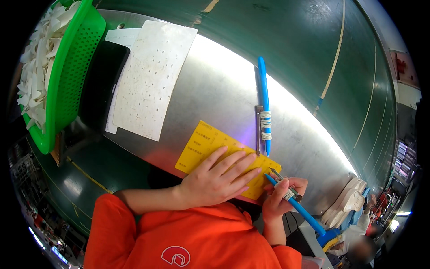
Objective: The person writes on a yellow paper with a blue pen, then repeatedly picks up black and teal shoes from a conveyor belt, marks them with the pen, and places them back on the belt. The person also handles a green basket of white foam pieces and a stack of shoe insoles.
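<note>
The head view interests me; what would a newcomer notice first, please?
Probably the yellow rectangular card at centre, under the left hand. The right hand grips a white-wrapped blue pen near the card's right end; a similar pen lies beyond on the shiny metal table. A green perforated plastic basket of white pieces rises at upper left.

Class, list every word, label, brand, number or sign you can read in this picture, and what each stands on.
Yellow card: short rows of dark print, partly covered by the left hand; too small and blurred to quote.
White paper: faint printed lines, too small to read.
Orange shirt: a white outlined, rounded emblem; no letters to make out.
</note>
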A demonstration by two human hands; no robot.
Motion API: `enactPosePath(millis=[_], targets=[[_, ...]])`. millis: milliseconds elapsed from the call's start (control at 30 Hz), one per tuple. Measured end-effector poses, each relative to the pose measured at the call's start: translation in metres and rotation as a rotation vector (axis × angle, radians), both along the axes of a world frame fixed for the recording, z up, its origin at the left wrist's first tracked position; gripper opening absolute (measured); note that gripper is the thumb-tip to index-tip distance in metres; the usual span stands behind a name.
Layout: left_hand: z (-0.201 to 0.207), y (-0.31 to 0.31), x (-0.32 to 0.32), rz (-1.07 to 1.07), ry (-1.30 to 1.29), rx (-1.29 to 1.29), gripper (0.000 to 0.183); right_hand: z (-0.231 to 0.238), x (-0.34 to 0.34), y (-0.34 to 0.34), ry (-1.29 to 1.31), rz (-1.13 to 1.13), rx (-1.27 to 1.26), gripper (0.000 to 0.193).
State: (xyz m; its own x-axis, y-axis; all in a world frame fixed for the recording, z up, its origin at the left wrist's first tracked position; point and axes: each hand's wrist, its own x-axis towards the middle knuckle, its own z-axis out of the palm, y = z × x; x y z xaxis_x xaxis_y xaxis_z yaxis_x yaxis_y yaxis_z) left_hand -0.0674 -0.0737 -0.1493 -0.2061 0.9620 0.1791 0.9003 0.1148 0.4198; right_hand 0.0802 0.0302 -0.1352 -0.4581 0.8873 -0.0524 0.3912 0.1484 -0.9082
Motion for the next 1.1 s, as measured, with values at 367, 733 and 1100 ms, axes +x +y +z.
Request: enactPosePath(millis=[367, 733, 1100], targets=[[0.0, 0.0, 0.0, 0.001, 0.012, -0.022, 0.041, -0.003, -0.004, -0.006, 0.087, -0.045, -0.015, 0.026], [0.003, -0.001, -0.004, -0.029, -0.093, -0.068, 0.054, -0.007, -0.008, -0.012, -0.005, -0.025, 0.165, 0.022], [0.002, -0.002, -0.004, -0.03, -0.145, -0.048, 0.057, -0.006, -0.012, -0.012, -0.021, -0.052, 0.154, 0.02]])
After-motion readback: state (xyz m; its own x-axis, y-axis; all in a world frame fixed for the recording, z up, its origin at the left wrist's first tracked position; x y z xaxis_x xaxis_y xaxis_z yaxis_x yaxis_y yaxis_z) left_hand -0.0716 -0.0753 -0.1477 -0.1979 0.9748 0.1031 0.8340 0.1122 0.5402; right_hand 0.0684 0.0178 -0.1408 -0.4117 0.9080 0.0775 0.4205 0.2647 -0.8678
